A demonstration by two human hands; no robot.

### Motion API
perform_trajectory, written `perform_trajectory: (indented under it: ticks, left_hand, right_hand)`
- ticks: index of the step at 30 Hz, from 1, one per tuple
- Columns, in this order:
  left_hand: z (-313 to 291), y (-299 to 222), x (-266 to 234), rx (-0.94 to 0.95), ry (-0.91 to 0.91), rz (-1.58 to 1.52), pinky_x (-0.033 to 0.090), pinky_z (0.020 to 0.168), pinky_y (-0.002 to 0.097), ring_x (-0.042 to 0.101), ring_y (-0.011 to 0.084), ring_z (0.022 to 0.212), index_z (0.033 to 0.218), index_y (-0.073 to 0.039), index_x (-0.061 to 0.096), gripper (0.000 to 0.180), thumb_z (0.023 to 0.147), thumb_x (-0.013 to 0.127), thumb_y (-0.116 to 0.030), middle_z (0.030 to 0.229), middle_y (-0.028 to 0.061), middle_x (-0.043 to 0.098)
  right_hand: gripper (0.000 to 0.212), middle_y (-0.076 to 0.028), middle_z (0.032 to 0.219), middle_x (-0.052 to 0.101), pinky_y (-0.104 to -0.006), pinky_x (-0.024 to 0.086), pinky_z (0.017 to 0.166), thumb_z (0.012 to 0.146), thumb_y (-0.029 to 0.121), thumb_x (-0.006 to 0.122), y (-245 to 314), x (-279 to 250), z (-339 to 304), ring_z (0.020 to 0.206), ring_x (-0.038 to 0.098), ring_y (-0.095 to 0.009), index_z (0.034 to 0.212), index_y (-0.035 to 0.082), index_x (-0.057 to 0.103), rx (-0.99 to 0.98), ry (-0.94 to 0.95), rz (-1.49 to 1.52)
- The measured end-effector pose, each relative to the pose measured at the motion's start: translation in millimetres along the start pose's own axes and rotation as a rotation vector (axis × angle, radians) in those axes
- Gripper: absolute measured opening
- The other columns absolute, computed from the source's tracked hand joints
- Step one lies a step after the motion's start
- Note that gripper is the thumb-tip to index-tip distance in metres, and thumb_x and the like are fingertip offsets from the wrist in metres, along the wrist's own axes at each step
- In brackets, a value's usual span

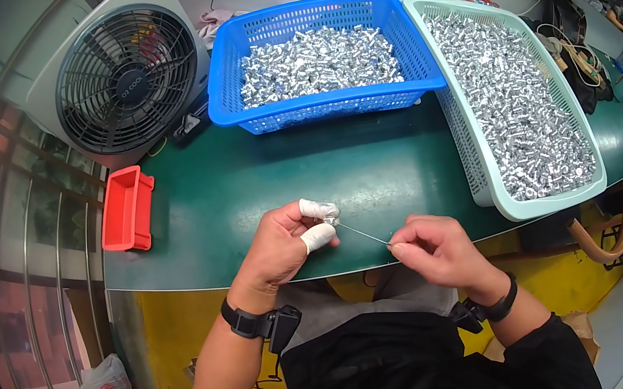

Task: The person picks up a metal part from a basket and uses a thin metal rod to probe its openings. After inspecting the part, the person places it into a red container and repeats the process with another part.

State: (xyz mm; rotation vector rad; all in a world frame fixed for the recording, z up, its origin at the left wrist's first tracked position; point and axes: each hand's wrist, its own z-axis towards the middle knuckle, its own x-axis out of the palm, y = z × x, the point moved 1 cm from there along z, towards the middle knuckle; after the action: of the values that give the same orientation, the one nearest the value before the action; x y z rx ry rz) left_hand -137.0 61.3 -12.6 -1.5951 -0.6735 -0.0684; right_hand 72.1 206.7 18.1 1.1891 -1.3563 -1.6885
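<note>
Nearby, on green tabletop (243, 181): rectangular blue plastic basket (330, 109) at far side, long pale-green plastic basket (555, 204) at right (both heaped with small silvery metal parts (322, 63)), small red plastic tray (127, 206) at left. Left hand (278, 240), 2 digits white-covered, pinches small silvery metal piece (330, 221) above tabletop's near edge. Curled right hand (440, 252) pinches thin grey rod (364, 233) reaching to piece.

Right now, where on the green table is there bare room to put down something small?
One bare patch of the green table lies between the red tray, the blue basket and the left hand. Another lies between the blue basket, the right hand and the mint basket. The back left is crowded: fan and blue basket stand close.
</note>
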Motion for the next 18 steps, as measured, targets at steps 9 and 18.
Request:
perform_trajectory:
  ticks: [9,18]
  left_hand:
    - [-1.4,6.5,0.5,0.112,0.008,0.027,0.054,0.082,0.0319,0.062,0.0168,0.093,0.106,-0.001,0.063,0.024,0.086,0.060,0.012,0.110,0.0085,0.061]
    - [-3.3,8.1,3.8,0.141,-0.016,0.100,0.053,0.085,0.0329,0.059,0.0159,0.096,0.110,-0.002,0.060,0.026,0.088,0.059,0.010,0.108,0.0065,0.060]
  right_hand:
    - [0.008,-0.008,0.074,0.057,-0.0269,0.041,0.055,0.082,-0.003,0.068,-4.1,5.1,1.9,0.062,0.054,-0.017,0.090,0.000,0.067,-0.273,-0.157,-0.324]
    - [0.007,-0.008,0.075,0.058,-0.0282,0.042,0.056,0.083,-0.002,0.068,-7.9,4.9,2.6,0.062,0.054,-0.018,0.090,0.000,0.068,-0.247,-0.219,-0.324]
